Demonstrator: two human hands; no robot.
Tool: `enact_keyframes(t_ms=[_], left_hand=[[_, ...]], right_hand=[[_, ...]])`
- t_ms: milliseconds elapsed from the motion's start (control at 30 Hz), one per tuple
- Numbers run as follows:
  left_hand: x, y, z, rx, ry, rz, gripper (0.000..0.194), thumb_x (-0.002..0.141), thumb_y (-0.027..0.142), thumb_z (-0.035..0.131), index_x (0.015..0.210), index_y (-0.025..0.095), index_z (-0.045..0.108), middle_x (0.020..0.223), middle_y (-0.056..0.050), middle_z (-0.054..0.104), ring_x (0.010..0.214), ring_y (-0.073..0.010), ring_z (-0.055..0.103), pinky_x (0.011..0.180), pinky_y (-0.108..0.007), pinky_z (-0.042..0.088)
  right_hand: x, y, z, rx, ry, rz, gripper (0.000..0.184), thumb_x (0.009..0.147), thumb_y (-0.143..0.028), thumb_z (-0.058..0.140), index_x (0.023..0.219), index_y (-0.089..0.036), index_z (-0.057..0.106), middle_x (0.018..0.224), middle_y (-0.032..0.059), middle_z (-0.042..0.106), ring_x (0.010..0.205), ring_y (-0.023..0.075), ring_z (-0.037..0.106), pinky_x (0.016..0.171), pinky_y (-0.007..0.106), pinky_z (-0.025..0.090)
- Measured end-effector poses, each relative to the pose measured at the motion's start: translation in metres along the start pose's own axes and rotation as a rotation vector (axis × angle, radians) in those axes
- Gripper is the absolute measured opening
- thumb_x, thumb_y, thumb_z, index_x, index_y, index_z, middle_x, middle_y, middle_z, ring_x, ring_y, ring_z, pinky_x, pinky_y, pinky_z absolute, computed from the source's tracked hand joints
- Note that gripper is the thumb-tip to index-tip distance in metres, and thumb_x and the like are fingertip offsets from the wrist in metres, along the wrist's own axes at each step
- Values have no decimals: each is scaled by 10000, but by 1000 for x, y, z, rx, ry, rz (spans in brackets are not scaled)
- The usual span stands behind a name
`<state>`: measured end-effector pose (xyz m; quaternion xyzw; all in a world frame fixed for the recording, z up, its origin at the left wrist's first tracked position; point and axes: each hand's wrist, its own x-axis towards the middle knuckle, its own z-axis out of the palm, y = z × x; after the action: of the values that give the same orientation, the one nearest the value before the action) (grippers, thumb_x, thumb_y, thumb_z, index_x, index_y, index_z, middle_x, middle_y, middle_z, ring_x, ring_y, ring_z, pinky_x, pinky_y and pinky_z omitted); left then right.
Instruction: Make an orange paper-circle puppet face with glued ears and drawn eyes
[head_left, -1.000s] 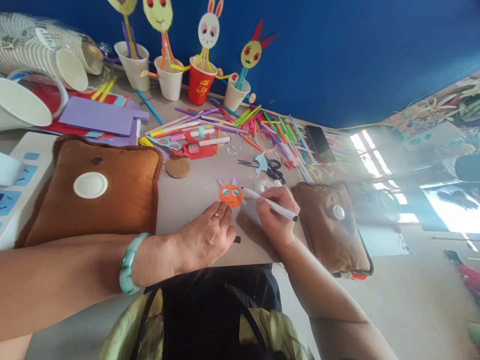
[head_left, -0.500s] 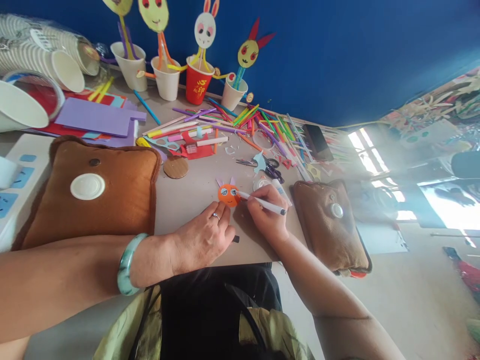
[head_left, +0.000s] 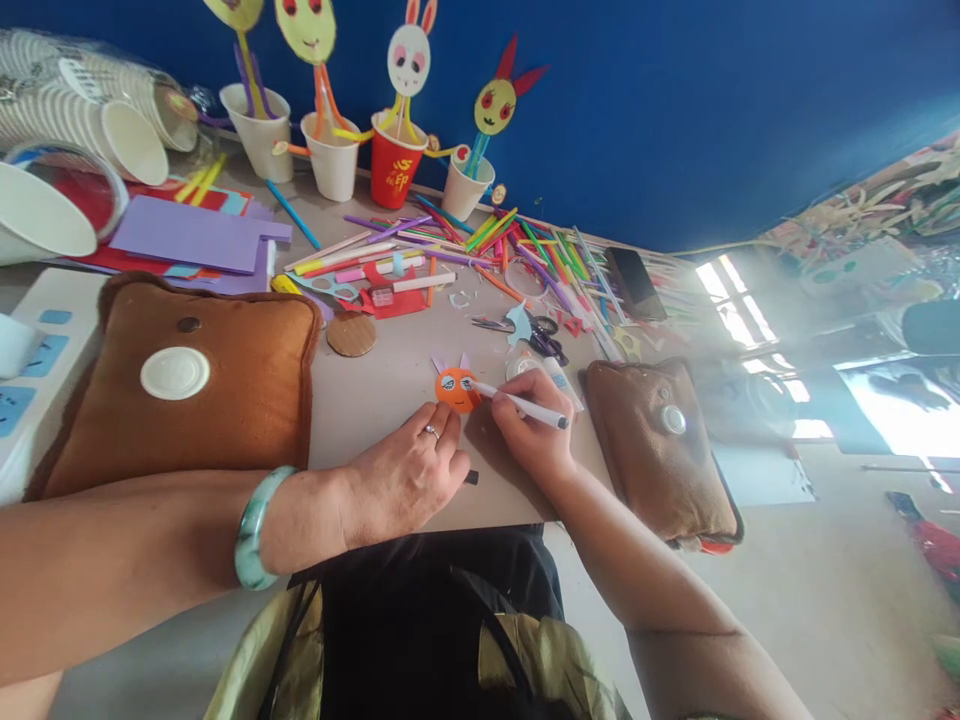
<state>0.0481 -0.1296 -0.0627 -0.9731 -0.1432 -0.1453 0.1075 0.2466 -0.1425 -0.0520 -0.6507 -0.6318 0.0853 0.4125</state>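
The white marker (head_left: 521, 405) lies slantwise in the right hand (head_left: 529, 430), its long axis running from the dark cap end at the lower right up to the tip at the upper left, where the tip meets the right edge of the orange paper face (head_left: 457, 388). The marker is a slim white barrel with a dark end. The orange face is a small round cut-out lying flat on the grey surface (head_left: 390, 385), with two pale purple ears pointing away from the person and two pale drawn eyes; it sits between the two hands, near the front middle of the surface.

The right hand's fingers are curled closed around the marker's barrel in a writing grip. The left hand (head_left: 405, 475) rests palm down on the surface, its fingers loosely extended and not gripping anything; the fingertips (head_left: 450, 418) press on the lower edge of the orange face. A ring shows on one finger and a pale green bangle (head_left: 253, 527) circles the wrist.

A brown cushion (head_left: 187, 385) lies to the left, a second brown cushion (head_left: 660, 450) to the right. Scissors (head_left: 544, 338) and scattered coloured straws (head_left: 525, 250) lie beyond the face, with paper-cup figures (head_left: 394, 165) along the blue wall.
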Motion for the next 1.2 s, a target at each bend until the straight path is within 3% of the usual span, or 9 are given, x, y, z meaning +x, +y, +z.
enact_keyframes(t_ms=[567,1200], left_hand=[[1,0,-1,-8,0,-5,272,930,365,585,837,115,634,1111,-243,703,1078,-337,650,966,-463,444],[1,0,1,-53,24,-32,253,930,337,583,826,114,640,1083,-239,704,1083,-334,647,1022,-484,420]], right_hand=[[0,2,0,-37,54,40,128,662,-161,544,610,-238,457,512,-63,490,471,111,405,479,270,329],[-1,2,-3,-42,76,-11,108,687,-176,533,631,-239,466,514,-63,495,483,119,457,505,273,365]])
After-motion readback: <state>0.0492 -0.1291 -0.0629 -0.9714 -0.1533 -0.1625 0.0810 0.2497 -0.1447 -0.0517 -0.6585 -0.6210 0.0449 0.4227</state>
